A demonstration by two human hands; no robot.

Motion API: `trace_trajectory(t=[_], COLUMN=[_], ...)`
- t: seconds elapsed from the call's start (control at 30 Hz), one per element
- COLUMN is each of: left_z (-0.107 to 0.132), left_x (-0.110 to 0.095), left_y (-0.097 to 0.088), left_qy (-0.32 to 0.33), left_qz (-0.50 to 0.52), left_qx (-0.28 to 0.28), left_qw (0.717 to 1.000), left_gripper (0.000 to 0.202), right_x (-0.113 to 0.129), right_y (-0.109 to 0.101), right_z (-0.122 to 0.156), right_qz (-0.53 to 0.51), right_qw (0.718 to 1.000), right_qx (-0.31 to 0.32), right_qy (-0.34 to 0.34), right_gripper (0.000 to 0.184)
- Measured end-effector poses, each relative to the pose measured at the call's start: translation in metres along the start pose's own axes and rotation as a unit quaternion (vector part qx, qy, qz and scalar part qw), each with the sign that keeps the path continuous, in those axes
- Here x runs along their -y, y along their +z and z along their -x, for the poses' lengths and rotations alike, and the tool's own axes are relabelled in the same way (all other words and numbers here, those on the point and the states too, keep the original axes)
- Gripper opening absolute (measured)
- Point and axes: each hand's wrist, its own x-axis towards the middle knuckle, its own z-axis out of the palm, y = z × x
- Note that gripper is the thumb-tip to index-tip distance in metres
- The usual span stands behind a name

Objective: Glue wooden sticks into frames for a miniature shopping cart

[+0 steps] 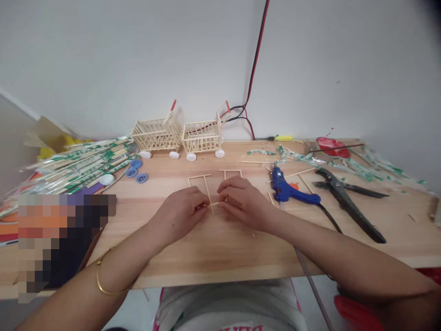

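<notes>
My left hand [186,209] is closed in a pinch on a small frame of thin wooden sticks [207,186] lying on the table. My right hand [243,202] pinches a short wooden stick [216,203], whose tip meets the frame's long stick near its lower end. Fingers hide part of both pieces. Just beyond my right hand lies another stick frame [230,171], partly covered by it. Behind my hands stand two miniature stick carts, a left one [156,133] and a right one [202,137], each with white wheels and a red handle.
A blue glue gun [287,187] and black-handled cutters [347,200] lie to the right. Wrapped stick bundles [86,163] and blue bottle caps [141,178] are at left, near a pixelated object [76,243]. Torn wrappers [372,165] and a red packet [332,147] lie at back right.
</notes>
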Motion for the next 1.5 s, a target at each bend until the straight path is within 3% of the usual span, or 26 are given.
trace_trajectory(t=[0.17,0.3,0.47,0.8,1.07,1.5], left_z=[0.005,0.008,0.007,0.013,0.01,0.01], left_x=[-0.002,-0.003,-0.001,0.009,0.012,0.01], left_y=[-0.006,-0.008,-0.005,-0.013,-0.007,-0.01], left_qy=[-0.043,-0.09,-0.087,-0.082,-0.037,-0.023], left_qz=[-0.071,-0.091,-0.112,-0.056,-0.069,-0.108], left_qx=[0.076,0.099,0.126,0.136,0.144,0.149], left_qw=[0.994,0.987,0.982,0.986,0.987,0.983], left_gripper=[0.017,0.016,0.016,0.002,0.02,0.02], right_x=[0.001,0.002,0.001,-0.001,-0.002,0.007], right_y=[0.011,0.017,0.02,0.022,0.023,0.01], right_z=[0.001,0.002,0.003,0.004,0.004,0.004], right_qz=[0.006,0.018,0.034,0.055,0.051,0.076], right_qw=[0.999,0.998,0.997,0.995,0.995,0.994], right_qx=[0.039,0.049,0.053,0.055,0.056,0.073], right_qy=[-0.014,-0.025,-0.039,-0.055,-0.06,-0.04], right_gripper=[0.008,0.011,0.014,0.016,0.017,0.014])
